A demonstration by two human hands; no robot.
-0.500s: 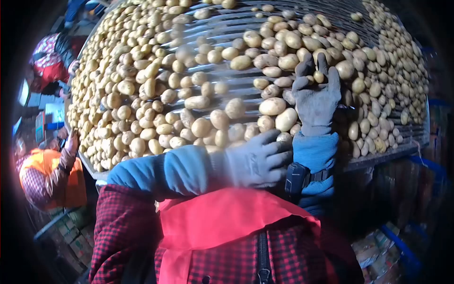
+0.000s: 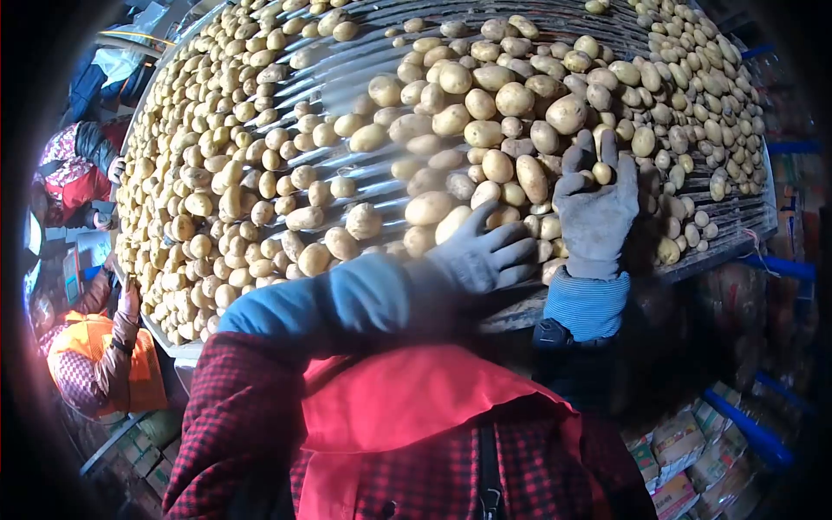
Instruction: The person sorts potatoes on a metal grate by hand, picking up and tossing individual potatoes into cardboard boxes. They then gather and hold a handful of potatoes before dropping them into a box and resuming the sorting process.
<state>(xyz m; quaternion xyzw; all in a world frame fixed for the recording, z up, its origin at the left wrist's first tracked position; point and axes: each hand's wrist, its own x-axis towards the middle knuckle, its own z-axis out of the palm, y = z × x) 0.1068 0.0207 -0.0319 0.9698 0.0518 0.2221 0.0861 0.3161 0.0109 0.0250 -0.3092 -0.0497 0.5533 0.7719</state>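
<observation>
My left hand [image 2: 482, 253], in a pale grey glove, lies over the near edge of the potato heap with its fingers spread. A large potato [image 2: 451, 224] sits against its fingertips. To the right, my right hand [image 2: 598, 212], gloved in darker grey, reaches in among the potatoes. Between its raised fingers is a small yellow potato [image 2: 601, 172]. Several bigger potatoes [image 2: 531, 178] lie just left of that hand. The undersides of both gloves are hidden.
Potatoes cover much of a slatted metal table [image 2: 347, 74]. At the left edge stand a person in an orange vest [image 2: 130, 364] and another in a patterned sleeve [image 2: 65, 165]. Boxes [image 2: 680, 442] and a blue bar [image 2: 745, 425] are below right.
My left hand has turned its fingers forward and spread them over the potatoes. The small potato has stayed between my right hand's fingers. The view and the surrounding potatoes have shifted.
</observation>
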